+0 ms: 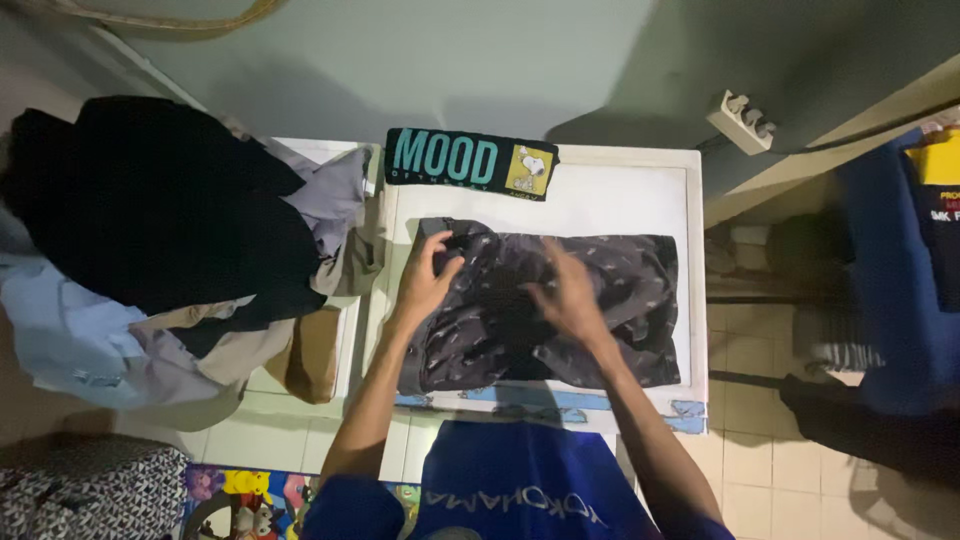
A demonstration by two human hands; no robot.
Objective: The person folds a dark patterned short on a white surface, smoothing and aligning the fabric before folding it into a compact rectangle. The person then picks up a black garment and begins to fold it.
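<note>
Head view looks straight down on a white table (620, 190) with a dark patterned garment (610, 275) spread across its middle. Left hand (425, 280) pinches the garment's upper left corner, fingers curled onto the cloth, thumb under the edge. Right hand (568, 295) lies open on the middle of the garment, fingers spread, pressing or smoothing; it grips nothing that I can see. Garment already sits as a rough rectangle, its near side doubled over, so by my reading the folding is partly done: creases remain, the left edge is uneven, and at least one more fold looks outstanding. At the far edge of the table, beyond the garment, lies a folded black shirt (470, 160) with printed lettering, apparently finished and set aside. Left of the table, a heap of loose clothes (150, 230), black, pale blue and tan, sits unfolded, which suggests most of the work is still ahead.
</note>
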